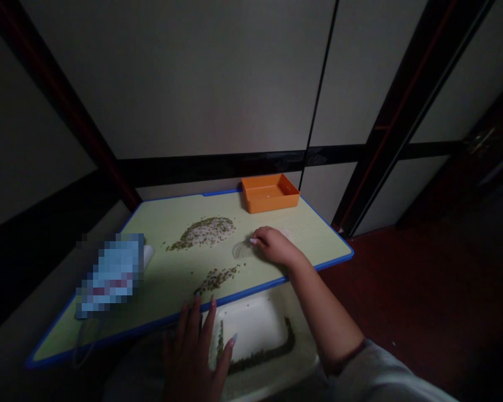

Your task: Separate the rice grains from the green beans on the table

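On the table lies a larger heap of small green beans mixed with white grains [212,230]. Nearer the front edge is a smaller scatter of green beans [218,278]. My right hand [272,244] is closed, low over the table to the right of both. From its fingertips extends a faint, see-through curved thing [240,249], too blurred to name. My left hand [197,346] is open, fingers spread, at the front edge below the smaller scatter. Partly behind it, under the table edge, a white basin [272,304] holds green beans along its sides.
An orange box [272,204] stands at the table's back right corner. A blue, pixelated object [113,273] lies at the left, with a white piece beside it. The pale table [314,237] has a blue rim. Wall panels [218,84] rise close behind it.
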The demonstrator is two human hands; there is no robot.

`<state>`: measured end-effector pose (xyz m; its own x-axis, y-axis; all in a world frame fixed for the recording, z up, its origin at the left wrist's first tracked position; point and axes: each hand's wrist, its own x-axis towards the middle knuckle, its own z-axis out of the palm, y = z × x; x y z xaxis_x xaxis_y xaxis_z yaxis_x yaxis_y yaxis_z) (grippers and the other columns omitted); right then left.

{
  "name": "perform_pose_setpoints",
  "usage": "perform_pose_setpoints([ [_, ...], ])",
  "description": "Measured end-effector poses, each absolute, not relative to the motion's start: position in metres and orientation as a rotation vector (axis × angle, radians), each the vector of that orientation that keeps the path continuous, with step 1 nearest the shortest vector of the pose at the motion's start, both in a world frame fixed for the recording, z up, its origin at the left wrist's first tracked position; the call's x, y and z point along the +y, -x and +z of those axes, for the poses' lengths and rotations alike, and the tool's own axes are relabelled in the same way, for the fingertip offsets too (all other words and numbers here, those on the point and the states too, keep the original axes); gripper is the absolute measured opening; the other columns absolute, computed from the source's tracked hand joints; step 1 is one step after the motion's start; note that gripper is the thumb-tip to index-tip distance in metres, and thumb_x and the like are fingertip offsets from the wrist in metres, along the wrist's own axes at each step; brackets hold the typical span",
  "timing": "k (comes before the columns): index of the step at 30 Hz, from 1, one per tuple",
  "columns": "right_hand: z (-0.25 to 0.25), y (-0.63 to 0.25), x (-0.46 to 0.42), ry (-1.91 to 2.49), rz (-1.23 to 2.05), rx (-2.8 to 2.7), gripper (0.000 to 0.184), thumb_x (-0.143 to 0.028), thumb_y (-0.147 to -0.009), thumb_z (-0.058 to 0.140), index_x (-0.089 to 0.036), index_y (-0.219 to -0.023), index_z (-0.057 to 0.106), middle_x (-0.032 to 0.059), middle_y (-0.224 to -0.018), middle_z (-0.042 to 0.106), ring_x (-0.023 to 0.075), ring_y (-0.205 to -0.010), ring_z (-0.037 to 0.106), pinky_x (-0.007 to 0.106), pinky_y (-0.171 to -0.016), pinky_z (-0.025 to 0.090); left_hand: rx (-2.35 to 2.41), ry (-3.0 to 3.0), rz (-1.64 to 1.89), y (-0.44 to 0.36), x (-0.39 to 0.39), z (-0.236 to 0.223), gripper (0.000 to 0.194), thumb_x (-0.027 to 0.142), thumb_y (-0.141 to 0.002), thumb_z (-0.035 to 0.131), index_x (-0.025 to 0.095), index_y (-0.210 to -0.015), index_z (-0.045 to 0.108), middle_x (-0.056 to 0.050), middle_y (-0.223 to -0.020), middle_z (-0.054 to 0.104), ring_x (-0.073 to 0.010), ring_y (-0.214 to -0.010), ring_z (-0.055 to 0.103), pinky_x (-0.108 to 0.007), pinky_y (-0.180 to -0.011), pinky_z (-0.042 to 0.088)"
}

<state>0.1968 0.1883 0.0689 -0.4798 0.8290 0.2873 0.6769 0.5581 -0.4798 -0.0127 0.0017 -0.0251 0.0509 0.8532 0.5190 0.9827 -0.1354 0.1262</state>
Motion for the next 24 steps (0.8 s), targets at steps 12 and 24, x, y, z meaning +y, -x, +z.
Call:
perform_pose_setpoints([
  [12, 0.0683, -0.1969, 0.1887, 1.117, 0.519, -2.244, 0.019, -0.014, -0.088, 0.06, -0.016, -0.1, 0.074, 0.0102, -0.104, 0.074, 0.0181, -0.096, 0.065, 0.029, -0.087, 0.046, -1.897, 2.087, -0.686, 0.0153, 0.0011, -0.0237, 0.064, 0.037, -0.088, 0.048, 0.027, -0.147, 0.029, -0.012, -0.157, 0.031, -0.0291, -0.148, 0.02, -0.061, -0.112, 0.027],
  [24, 0.0664, -0.1995, 0.1904, 1.08, 0.587, -2.233, 0.021, -0.013, -0.087, 0.06, -0.018, -0.101, 0.075, 0.0087, -0.103, 0.075, 0.0177, -0.096, 0.067, 0.029, -0.087, 0.048, -1.897, 2.056, -0.734, 0.009, 0.0, -0.0194, 0.064, 0.033, -0.088, 0.048, 0.026, -0.148, 0.027, -0.013, -0.157, 0.031, -0.0289, -0.148, 0.019, -0.061, -0.113, 0.024],
])
